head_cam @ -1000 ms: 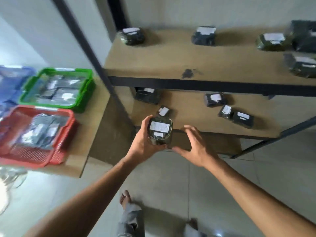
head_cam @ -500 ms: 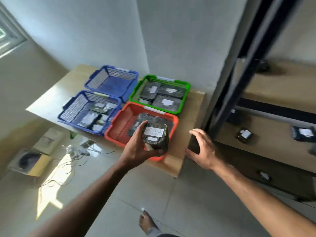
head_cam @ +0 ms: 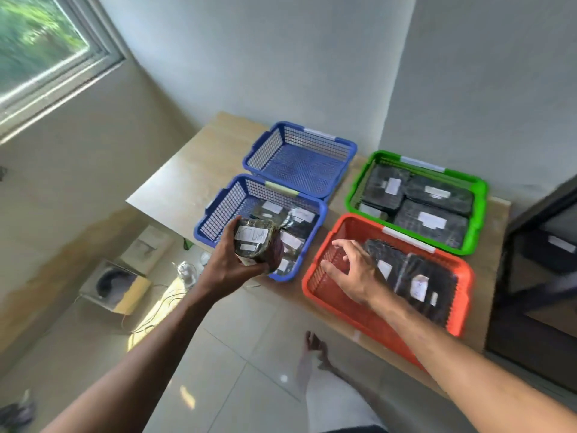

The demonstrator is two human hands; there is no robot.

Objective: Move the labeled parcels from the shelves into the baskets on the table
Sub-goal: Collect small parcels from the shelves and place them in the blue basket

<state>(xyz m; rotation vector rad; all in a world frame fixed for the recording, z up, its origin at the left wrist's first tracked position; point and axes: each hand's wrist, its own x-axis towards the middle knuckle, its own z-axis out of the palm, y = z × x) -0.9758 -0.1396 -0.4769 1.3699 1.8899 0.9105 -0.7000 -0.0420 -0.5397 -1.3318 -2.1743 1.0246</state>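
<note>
Window (head_cam: pixel 46 48) top left. Left hand (head_cam: pixel 229 265) grips a dark labeled parcel (head_cam: pixel 257 245), fingers curled round it, held over the near corner of the front blue basket (head_cam: pixel 218 214), which has parcels in it. Back blue basket (head_cam: pixel 299 160) behind it on the bench (head_cam: pixel 184 176). Right hand (head_cam: pixel 354 271) above the red basket (head_cam: pixel 343 304), fingers spread and loose, holding nothing, just beside the parcels inside. Green basket (head_cam: pixel 477 214) with parcels behind. Shelf unit (head_cam: pixel 540 276) far right.

Parcel-sorting room: coloured baskets (head_cam: pixel 402 232) on table (head_cam: pixel 175 185), dark shelving (head_cam: pixel 537 276), tiled floor (head_cam: pixel 231 354).
</note>
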